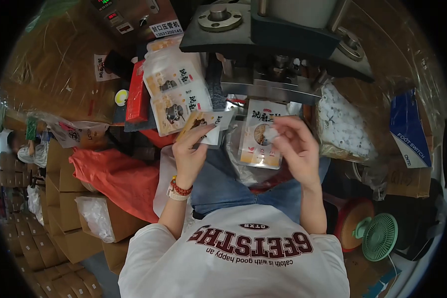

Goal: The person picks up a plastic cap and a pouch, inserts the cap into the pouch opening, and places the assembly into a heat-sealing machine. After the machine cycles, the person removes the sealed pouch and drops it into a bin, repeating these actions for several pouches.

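My left hand (189, 156) grips a printed pouch (218, 120) by its side, fingers over its face. To the right, my right hand (300, 151) is pinched around a small white plastic piece (270, 133), whose exact shape is blurred. Below that hand lies another printed pouch (257, 116) with a round food picture, on clear plastic over my lap. Beyond my left hand, a stack of similar pouches (171, 79) is spread out. At the right, a bag-lined box holds many small white plastic pieces (343, 124).
A press machine (283, 30) stands directly ahead, its metal jaw above the pouches. A control box (129, 20) is at upper left, beside a red box (136, 94). A blue-and-white foot switch box (411, 129) and a green fan (379, 237) stand right. Cartons (67, 208) fill the left.
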{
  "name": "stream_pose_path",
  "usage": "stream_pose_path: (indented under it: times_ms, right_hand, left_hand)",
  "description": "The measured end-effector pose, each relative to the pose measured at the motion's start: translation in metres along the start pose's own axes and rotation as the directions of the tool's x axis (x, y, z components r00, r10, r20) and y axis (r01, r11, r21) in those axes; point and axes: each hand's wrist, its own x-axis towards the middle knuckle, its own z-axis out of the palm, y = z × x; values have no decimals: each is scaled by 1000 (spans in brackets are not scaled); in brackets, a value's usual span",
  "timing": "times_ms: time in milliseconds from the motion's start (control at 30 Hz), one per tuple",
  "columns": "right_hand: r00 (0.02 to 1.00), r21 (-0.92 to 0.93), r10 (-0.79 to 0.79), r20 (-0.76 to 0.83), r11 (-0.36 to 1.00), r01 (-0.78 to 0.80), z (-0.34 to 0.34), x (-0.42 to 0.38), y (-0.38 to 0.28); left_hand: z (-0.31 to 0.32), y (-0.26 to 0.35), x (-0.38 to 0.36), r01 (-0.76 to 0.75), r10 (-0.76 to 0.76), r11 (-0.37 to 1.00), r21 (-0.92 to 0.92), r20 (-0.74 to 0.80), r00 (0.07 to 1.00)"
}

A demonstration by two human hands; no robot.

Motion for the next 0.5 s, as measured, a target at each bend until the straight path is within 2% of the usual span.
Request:
stream_pose_path:
  times_ms: [33, 67, 100, 133, 167, 200, 233, 267, 300, 367, 400, 433, 467, 500]
  right_hand:
    - [998, -120, -62, 11, 991, 63, 7, 3, 7]
    - [998, -318, -30, 58, 947, 47, 11, 5, 3]
    - [998, -324, -28, 52, 945, 44, 8, 6, 4]
    - [972, -495, -157, 176, 839, 225, 5, 8, 7]
    - [913, -618, -252, 322, 674, 404, 2, 10, 7]
    - [911, -622, -255, 323, 669, 407, 1, 11, -1]
    - [883, -675, -211, 420, 577, 459, 2, 10, -16]
    - [850, -715, -151, 504, 480, 509, 1, 8, -24]
    - [855, -722, -150, 496, 475, 503, -1, 7, -24]
    - [870, -783, -45, 491, 415, 463, -7, 5, -20]
    - [874, -789, -44, 484, 411, 458, -11, 5, -16]
    - [925, -758, -76, 373, 551, 351, -14, 3, -11]
    - [963, -692, -89, 253, 679, 244, -17, 2, -7]
    - [965, -695, -89, 247, 678, 241, -17, -1, -5]
  left_hand:
    - [4, 10, 0, 0, 0, 1000, -10, 12, 1000]
    - [7, 24, 0, -126, 123, 991, 55, 44, 991]
    - [7, 37, 1, -250, 242, 961, 117, 80, 967]
    - [6, 48, 3, -320, 295, 922, 217, 138, 945]
    - [4, 54, 4, -324, 300, 922, 213, 137, 944]
    - [2, 58, 4, -375, 326, 884, 279, 207, 922]
    - [2, 61, 3, -427, 342, 839, 337, 283, 896]
    - [4, 62, 3, -432, 346, 840, 330, 289, 893]
    - [7, 63, 3, -437, 336, 839, 324, 321, 885]
    - [18, 56, 4, -449, 334, 839, 309, 360, 871]
    - [27, 40, 1, -345, 266, 918, 197, 340, 902]
    - [34, 31, -1, -229, 190, 970, 82, 329, 925]
    - [39, 25, -3, -230, 192, 970, 78, 334, 923]
    - [42, 24, -4, -149, 131, 988, 35, 299, 945]
